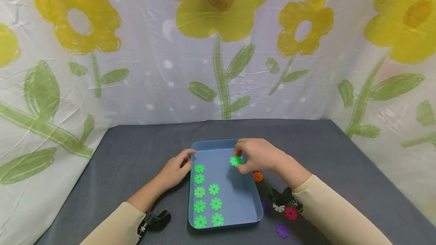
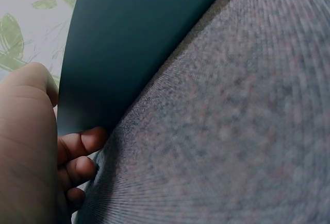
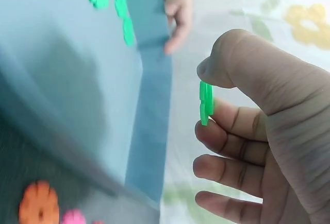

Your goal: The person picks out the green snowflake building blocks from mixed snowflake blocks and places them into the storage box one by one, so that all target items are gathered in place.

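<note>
A blue tray (image 1: pixel 235 199) lies on the grey cloth. My left hand (image 1: pixel 175 171) holds its left side near the far corner, with a finger over the rim; the left wrist view shows curled fingers (image 2: pixel 82 142) against the outer wall. Above the tray's far right part, my right hand (image 1: pixel 257 156) pinches a green notched disc (image 1: pixel 235 161) between thumb and fingers. Edge-on in the right wrist view, the green disc (image 3: pixel 206 103) shows two layers; I cannot tell whether it is one piece or two. Several flat green discs (image 1: pixel 199 192) form two columns along the tray's left side.
Right of the tray lie an orange disc (image 1: pixel 257 176), a white disc (image 1: pixel 278 207), a red-pink disc (image 1: pixel 291 213) and a purple disc (image 1: pixel 282 231), some partly under the right forearm. A flower-printed curtain (image 1: pixel 146 67) hangs behind the table.
</note>
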### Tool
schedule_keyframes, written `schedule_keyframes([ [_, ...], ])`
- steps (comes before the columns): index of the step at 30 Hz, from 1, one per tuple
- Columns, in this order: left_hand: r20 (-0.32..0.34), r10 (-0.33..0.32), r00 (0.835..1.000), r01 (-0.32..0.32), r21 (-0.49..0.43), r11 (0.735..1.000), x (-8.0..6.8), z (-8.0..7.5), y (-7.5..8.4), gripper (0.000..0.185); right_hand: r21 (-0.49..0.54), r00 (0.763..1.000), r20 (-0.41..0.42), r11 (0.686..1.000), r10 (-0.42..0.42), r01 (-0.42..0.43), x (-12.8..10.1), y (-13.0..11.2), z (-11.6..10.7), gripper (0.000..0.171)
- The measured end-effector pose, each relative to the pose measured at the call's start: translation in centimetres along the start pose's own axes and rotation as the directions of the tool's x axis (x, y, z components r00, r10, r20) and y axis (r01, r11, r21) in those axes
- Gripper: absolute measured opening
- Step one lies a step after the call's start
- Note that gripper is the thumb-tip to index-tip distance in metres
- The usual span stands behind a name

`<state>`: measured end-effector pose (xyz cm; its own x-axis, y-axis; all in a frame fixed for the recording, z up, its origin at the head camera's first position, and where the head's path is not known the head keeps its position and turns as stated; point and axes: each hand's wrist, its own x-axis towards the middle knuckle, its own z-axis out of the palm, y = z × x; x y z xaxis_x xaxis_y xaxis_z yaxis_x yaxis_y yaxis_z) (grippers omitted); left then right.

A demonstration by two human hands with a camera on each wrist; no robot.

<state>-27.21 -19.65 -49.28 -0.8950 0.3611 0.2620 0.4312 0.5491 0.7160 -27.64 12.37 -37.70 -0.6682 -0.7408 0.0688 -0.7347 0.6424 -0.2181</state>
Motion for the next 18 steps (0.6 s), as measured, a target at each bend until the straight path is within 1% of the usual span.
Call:
schedule_keyframes([
  [7, 0.0, 0.004, 1.0, -0.004, 0.002, 1.0, 0.2, 0.0, 0.2, 0.04, -0.018, 0.991, 0.128, 0.999, -0.028, 0.03, 3.8, -2.4, 1.5, 0.021],
  [10, -0.003, 0.0, 1.0, 0.0, -0.001, 1.0, 0.1, -0.1, 0.2, 0.04, -0.044, 0.986, 0.16, 0.998, -0.048, 0.055, 5.2, -3.0, 2.5, 0.023],
  [14, -0.001, -0.01, 1.0, 0.01, -0.005, 1.0, 0.1, -0.2, 0.2, 0.04, -0.06, 0.98, 0.192, 0.996, -0.051, 0.064, 6.5, -3.5, 3.6, 0.025],
  [18, 0.003, -0.014, 1.0, 0.014, -0.004, 1.0, 0.1, -0.1, 0.1, 0.041, -0.023, 0.968, 0.247, 0.998, -0.045, 0.052, 7.0, -3.9, 4.4, 0.026],
])
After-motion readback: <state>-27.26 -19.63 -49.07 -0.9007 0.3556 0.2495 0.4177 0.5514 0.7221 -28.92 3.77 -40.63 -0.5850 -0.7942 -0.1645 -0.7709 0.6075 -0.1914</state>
